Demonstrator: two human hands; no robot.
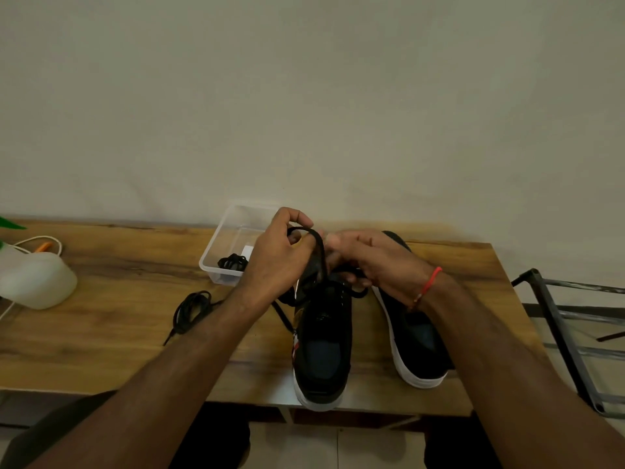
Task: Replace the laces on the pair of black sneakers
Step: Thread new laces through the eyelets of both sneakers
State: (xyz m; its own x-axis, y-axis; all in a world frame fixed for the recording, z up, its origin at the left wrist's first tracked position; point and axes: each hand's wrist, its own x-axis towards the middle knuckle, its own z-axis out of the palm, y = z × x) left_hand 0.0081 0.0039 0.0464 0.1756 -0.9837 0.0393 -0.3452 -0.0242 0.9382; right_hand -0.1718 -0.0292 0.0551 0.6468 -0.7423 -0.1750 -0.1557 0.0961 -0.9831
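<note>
— Two black sneakers sit nearest, at the front edge of the wooden table [118,319], toes toward the wearer. Which one is being worked on?

— The left sneaker [321,346], just beside the right sneaker [414,336]. Both hands meet above its far end.

— How do the fingers lie?

— The left hand [274,255] curls its fingers and thumb round a loop of black lace [319,252] that runs down into the shoe. The right hand [375,258], a red thread at its wrist, has its fingers curled at the lace ends over the shoe's opening; it seems to pinch the lace, though the exact grip is partly hidden.

— Anything left of the shoes?

— A loose coil of black lace [191,311] on the table. Farther back, a clear plastic tub [216,258] with another black lace bundle [232,262] inside, and a white container [35,282] at far left.
</note>
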